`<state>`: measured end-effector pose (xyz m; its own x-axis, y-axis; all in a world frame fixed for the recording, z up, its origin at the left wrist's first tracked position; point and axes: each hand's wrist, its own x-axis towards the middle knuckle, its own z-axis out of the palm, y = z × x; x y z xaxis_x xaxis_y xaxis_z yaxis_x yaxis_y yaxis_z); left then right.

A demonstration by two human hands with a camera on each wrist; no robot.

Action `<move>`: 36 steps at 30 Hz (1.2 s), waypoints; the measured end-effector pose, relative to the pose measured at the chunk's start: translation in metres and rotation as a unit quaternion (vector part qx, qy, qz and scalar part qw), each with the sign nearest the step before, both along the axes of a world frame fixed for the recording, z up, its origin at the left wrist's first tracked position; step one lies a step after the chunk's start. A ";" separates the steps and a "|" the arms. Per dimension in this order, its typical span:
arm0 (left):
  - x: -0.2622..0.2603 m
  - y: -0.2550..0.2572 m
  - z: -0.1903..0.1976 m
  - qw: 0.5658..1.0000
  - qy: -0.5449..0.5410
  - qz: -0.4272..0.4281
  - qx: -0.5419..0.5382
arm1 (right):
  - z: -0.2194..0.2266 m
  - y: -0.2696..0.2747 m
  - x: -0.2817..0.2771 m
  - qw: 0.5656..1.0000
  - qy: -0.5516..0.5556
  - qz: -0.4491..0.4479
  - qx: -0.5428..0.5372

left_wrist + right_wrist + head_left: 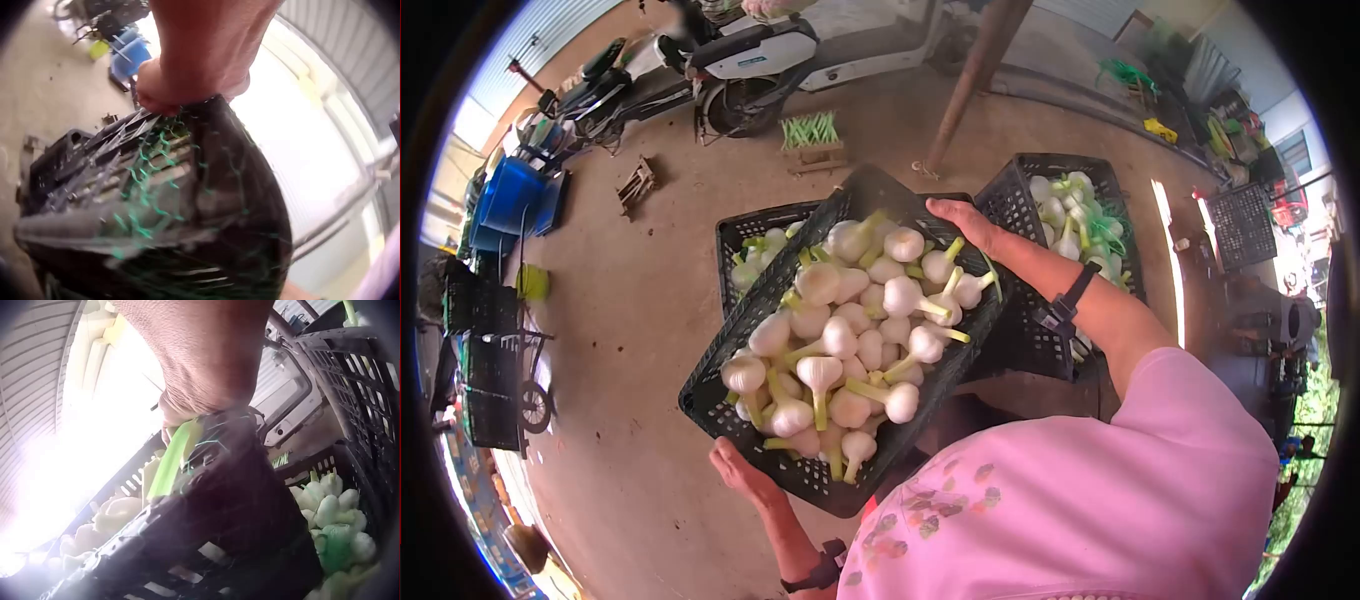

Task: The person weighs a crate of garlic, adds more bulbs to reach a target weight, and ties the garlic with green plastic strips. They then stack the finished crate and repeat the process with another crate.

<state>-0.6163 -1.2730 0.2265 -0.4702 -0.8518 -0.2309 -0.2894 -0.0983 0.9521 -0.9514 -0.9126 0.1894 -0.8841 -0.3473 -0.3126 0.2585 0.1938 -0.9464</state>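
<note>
Both hands hold a black plastic crate [800, 480] full of white garlic bulbs [830, 340] with short green stems. It is tilted and slanted across the body in the head view. My left hand [745, 472] grips its near left corner, and my right hand [968, 225] grips the far right corner. Green netting [147, 200] clings to the crate in the left wrist view. Curled fingers of the left hand [187, 69] lie over the rim there. In the right wrist view, a green stem [172, 462] pokes out beside the right hand [194, 369].
Another garlic crate [725, 270] lies partly hidden behind the held one. A further crate [1120, 180] of garlic with green netting stands right of it. Beyond are a small wooden stool [637, 187], a slanting post [965, 95], a scooter [750, 55] and a cart [495, 370].
</note>
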 end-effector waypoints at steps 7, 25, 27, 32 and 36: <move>-0.031 -0.053 0.021 0.909 0.114 -0.176 0.359 | 0.017 -0.027 -0.047 0.979 -0.169 0.090 0.074; -0.066 -0.105 0.037 0.919 -0.227 -0.084 0.310 | 0.043 -0.098 -0.093 0.947 -0.293 0.130 0.022; -0.066 -0.105 0.035 0.915 -0.214 -0.112 0.322 | 0.044 -0.104 -0.098 0.938 -0.294 0.184 0.009; -0.088 -0.034 0.061 0.819 -0.171 -0.049 -0.546 | 0.039 -0.097 -0.102 0.984 0.156 0.005 0.090; -0.127 0.095 0.084 0.719 -0.033 -0.451 -0.528 | 0.066 -0.081 -0.044 0.876 0.447 -0.041 0.176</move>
